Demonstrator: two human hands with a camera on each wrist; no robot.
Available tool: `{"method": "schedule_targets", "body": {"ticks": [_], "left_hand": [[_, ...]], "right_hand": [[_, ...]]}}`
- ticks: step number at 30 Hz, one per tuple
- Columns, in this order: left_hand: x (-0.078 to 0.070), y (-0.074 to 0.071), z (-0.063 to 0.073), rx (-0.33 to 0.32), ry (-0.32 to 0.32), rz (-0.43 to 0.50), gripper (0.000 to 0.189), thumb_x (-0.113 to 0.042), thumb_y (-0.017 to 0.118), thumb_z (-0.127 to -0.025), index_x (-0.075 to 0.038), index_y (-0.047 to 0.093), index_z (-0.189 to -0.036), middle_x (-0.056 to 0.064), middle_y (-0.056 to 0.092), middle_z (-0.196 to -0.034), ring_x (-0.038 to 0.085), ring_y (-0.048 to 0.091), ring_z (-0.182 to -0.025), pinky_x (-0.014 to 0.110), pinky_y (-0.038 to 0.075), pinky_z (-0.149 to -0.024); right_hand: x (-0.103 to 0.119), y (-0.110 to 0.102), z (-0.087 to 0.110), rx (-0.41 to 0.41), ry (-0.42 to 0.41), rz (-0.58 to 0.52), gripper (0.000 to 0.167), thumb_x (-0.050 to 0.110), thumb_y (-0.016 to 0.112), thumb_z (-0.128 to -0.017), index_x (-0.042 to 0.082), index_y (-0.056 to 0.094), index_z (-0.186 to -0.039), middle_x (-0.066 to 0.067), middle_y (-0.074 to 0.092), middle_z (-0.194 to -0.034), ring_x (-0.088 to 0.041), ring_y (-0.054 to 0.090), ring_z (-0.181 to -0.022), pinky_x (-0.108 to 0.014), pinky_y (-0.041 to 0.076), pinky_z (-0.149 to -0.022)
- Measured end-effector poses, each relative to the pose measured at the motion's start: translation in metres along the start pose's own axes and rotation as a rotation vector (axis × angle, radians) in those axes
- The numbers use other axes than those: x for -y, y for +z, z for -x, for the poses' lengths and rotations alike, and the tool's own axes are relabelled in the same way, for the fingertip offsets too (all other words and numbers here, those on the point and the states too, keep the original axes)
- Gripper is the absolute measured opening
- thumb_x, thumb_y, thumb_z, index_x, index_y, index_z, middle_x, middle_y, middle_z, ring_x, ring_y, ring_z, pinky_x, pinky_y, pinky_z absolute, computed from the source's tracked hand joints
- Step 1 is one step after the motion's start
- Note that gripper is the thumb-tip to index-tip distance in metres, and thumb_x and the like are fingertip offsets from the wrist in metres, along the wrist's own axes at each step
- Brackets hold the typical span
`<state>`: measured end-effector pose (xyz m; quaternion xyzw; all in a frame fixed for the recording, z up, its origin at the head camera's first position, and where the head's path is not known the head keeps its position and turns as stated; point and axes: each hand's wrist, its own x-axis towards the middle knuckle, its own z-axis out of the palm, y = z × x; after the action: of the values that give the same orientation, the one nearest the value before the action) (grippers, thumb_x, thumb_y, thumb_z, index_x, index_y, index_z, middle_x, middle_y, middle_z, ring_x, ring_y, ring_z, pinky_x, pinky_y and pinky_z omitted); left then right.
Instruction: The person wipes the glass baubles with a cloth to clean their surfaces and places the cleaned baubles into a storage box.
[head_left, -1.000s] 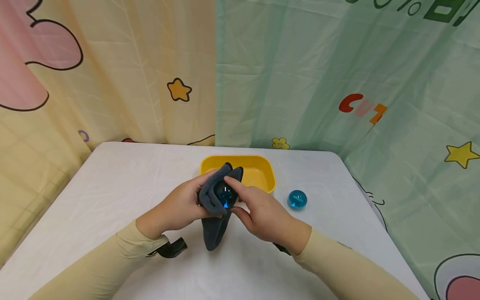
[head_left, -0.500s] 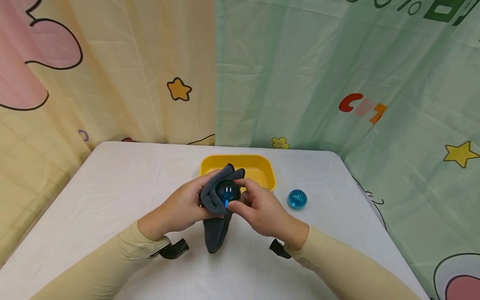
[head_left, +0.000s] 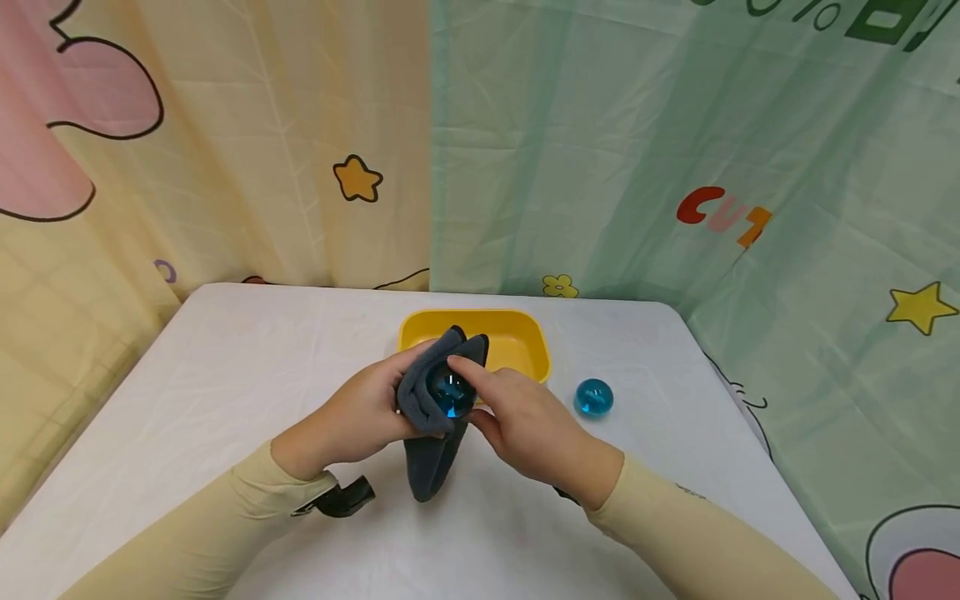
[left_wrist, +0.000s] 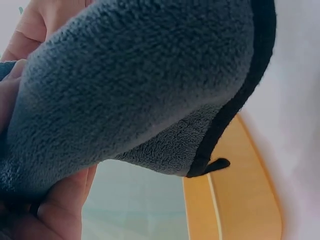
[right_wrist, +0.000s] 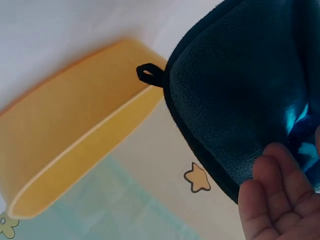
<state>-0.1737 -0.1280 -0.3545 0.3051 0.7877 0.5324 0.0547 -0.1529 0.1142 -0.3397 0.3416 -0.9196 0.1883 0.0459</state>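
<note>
A dark grey towel [head_left: 429, 467] with black edging is folded around one side of a see-through blue ball [head_left: 452, 394]. My left hand [head_left: 367, 410] grips the towel from the left, cupping it against the ball. From the right, my right hand [head_left: 531, 427] holds the ball's bare side, index finger on its upper part and thumb at its lower edge. In the left wrist view the towel [left_wrist: 130, 75] covers much of the left hand. In the right wrist view, fingertips touch the towel [right_wrist: 235, 95] beside a glint of the ball [right_wrist: 306, 150].
Behind the hands is a shallow yellow tray [head_left: 534, 337], its near-left part hidden by the towel and hands. A second clear blue ball [head_left: 594, 397] lies right of the tray on the white-covered table [head_left: 300, 333]. Printed curtains [head_left: 510, 167] hang around the table.
Half a second ago the right thumb lay across the ball's front with the fingers behind; now the hand is turned back, index finger over the ball. Ball and towel have shifted slightly left.
</note>
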Motion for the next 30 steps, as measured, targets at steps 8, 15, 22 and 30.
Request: {"method": "schedule_targets", "body": {"ticks": [8,15,22,30], "left_hand": [[0.0006,0.005,-0.0011,-0.009,0.024,0.0,0.074,-0.009,0.088,-0.085,-0.03,0.055,-0.147,-0.006,0.065,-0.139,0.018,0.062,-0.128,0.043,0.058,-0.103],[0.0036,0.0068,0.0012,-0.01,0.017,-0.046,0.083,-0.011,0.088,-0.086,-0.028,0.048,-0.156,-0.007,0.061,-0.149,0.017,0.059,-0.136,0.042,0.055,-0.109],[0.0038,0.0024,0.0017,-0.015,-0.019,-0.016,0.08,-0.015,0.089,-0.085,-0.029,0.051,-0.154,-0.004,0.06,-0.151,0.021,0.06,-0.135,0.046,0.057,-0.106],[0.0005,0.0028,0.0016,-0.014,0.002,0.007,0.08,-0.013,0.09,-0.084,-0.028,0.052,-0.152,-0.004,0.062,-0.147,0.02,0.061,-0.133,0.041,0.059,-0.103]], "right_hand": [[-0.0028,0.006,-0.0012,0.017,0.164,-0.451,0.064,0.024,0.07,-0.103,0.009,0.038,-0.157,-0.001,0.076,-0.097,-0.015,0.064,-0.076,-0.027,0.058,-0.067],[-0.0002,0.0091,0.0011,-0.071,0.132,-0.253,0.068,0.039,0.074,-0.099,0.005,0.051,-0.153,-0.001,0.077,-0.112,-0.013,0.07,-0.093,-0.031,0.062,-0.086],[-0.0056,0.0048,0.0031,-0.078,-0.127,0.095,0.077,0.022,0.076,-0.098,0.016,0.035,-0.164,-0.002,0.075,-0.112,-0.016,0.067,-0.097,-0.03,0.06,-0.09],[-0.003,0.0027,-0.0016,-0.009,0.046,-0.142,0.071,0.028,0.075,-0.099,0.01,0.04,-0.159,0.0,0.076,-0.11,-0.013,0.067,-0.087,-0.029,0.062,-0.082]]}}
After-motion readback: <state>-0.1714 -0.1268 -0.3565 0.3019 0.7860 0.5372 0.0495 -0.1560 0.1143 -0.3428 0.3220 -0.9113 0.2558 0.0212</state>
